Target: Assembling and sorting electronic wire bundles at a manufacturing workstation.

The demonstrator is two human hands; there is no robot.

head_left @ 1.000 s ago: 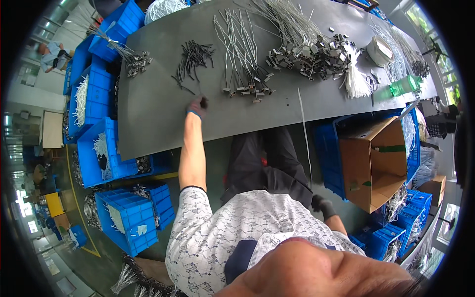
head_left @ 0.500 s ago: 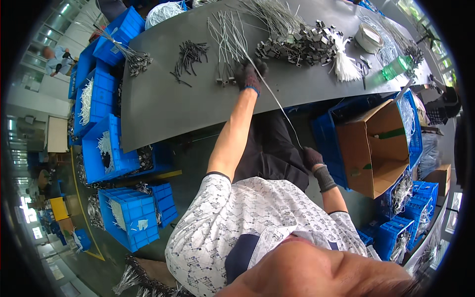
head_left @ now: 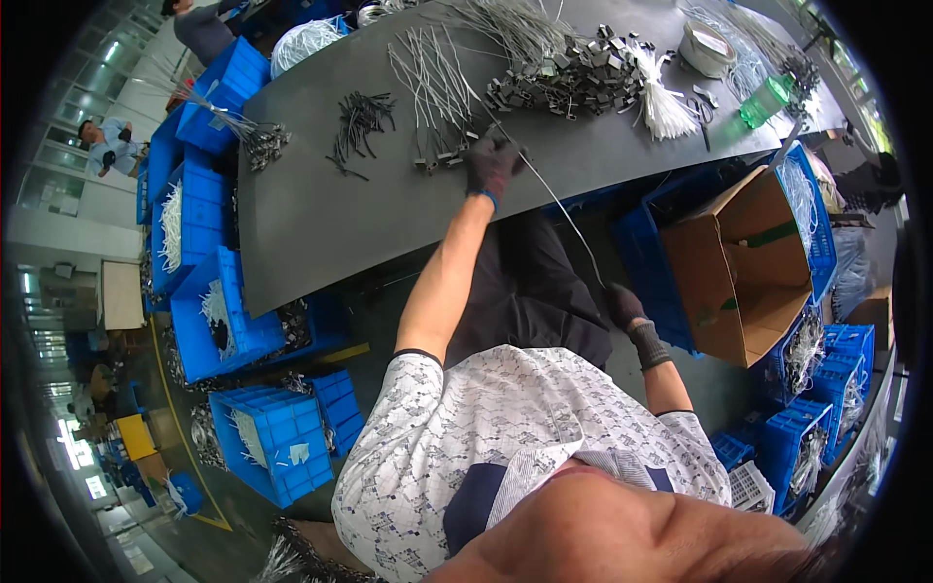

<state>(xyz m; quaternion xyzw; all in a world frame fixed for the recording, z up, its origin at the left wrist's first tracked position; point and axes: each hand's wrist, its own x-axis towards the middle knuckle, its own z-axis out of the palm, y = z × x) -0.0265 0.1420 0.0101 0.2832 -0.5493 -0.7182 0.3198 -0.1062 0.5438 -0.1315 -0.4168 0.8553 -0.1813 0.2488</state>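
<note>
From the head view, I see the left hand (head_left: 494, 167), in a dark glove, over the desk (head_left: 321, 223) near its front edge, fingers at a thin pale wire (head_left: 559, 202); with the glove so dark, I can't tell whether that grip has closed on it. The wire slants past the desk's front edge to the right hand (head_left: 623, 305), gloved too, its grip clenched on the lower end, off the desk. Short black pieces (head_left: 362, 121) lie on the desk's left part, silvery wires (head_left: 428, 83) toward its middle.
</note>
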